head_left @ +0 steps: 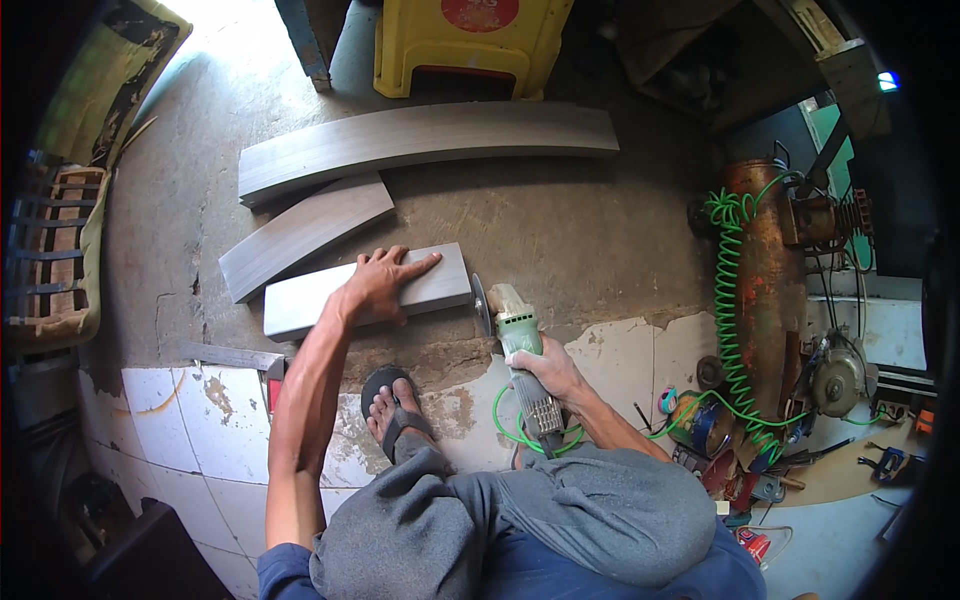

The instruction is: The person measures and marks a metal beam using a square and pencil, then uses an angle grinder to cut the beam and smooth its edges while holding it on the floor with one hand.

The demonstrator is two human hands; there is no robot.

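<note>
My left hand (pixel 382 283) lies flat on a short grey plank (pixel 300 303) on the concrete floor, fingers spread, pressing it down. My right hand (pixel 545 368) grips the body of a green angle grinder (pixel 518 338), whose disc (pixel 480 304) sits at the plank's right end. A green cord (pixel 508 428) loops from the grinder's rear. My foot in a black sandal (pixel 392 405) rests just below the plank.
Two more grey planks, one medium-length (pixel 300 235) and one long (pixel 425 142), lie beyond. A yellow plastic stool (pixel 465 45) stands at the back. To the right stand a rusty compressor tank (pixel 765 280) with a coiled green hose (pixel 728 300) and scattered tools. A metal square (pixel 235 357) lies left.
</note>
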